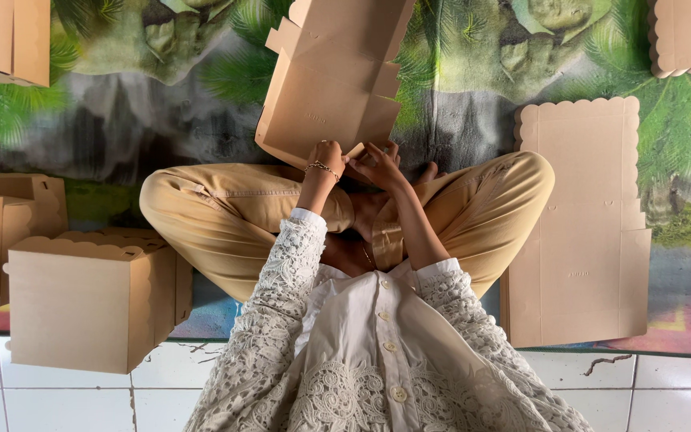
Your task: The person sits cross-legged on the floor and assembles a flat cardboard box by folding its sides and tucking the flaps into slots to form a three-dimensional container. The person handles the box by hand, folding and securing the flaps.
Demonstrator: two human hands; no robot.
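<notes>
Our left hand (325,156) and right hand (377,164) both pinch the flat cardboard blank's (333,76) near edge. Its long axis runs away from us, over our crossed legs.

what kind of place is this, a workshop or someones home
Probably a home floor used for box-making, not a workshop. The person sits cross-legged on a leafy printed mat over white floor tiles, with a folded box and flat cardboard blanks around.

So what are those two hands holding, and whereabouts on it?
Both hands hold one flat brown cardboard box blank by its near edge: the left hand and the right hand pinch a small flap there, side by side above the crossed legs.
</notes>
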